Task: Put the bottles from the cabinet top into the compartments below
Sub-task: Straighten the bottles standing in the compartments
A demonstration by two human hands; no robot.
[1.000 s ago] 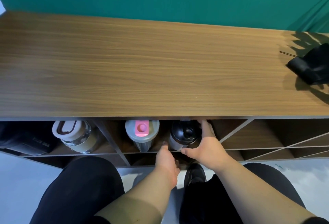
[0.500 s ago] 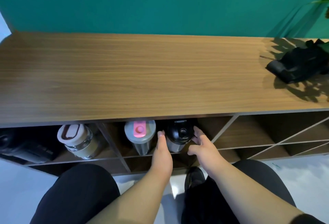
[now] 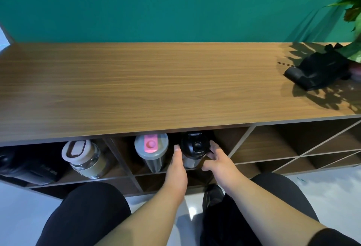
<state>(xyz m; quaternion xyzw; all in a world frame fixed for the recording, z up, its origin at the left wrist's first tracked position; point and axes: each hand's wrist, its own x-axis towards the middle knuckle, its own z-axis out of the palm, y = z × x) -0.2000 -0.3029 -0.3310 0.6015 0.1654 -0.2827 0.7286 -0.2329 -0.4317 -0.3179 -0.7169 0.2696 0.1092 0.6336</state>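
Observation:
A steel bottle with a black lid (image 3: 195,146) stands in the middle compartment under the wooden cabinet top (image 3: 136,89). My left hand (image 3: 176,169) lies flat against its left side, fingers straight. My right hand (image 3: 218,159) is spread at its right side, fingertips touching the lid; neither hand wraps around it. Left of it, in the same compartment, stands a grey bottle with a pink lid (image 3: 151,146). A glass bottle with a cream lid (image 3: 82,156) leans in the compartment further left.
A black bag (image 3: 320,72) lies at the far right of the cabinet top beside a green plant (image 3: 351,1). A black object (image 3: 25,169) fills the leftmost compartment. Open compartments with slanted dividers (image 3: 273,144) lie to the right. My knees and a black shoe (image 3: 213,197) are below.
My right hand has let its hold on the black-lidded bottle loosen and now rests spread beside it. My left hand has come up along the bottle's left side. The view has tilted upward.

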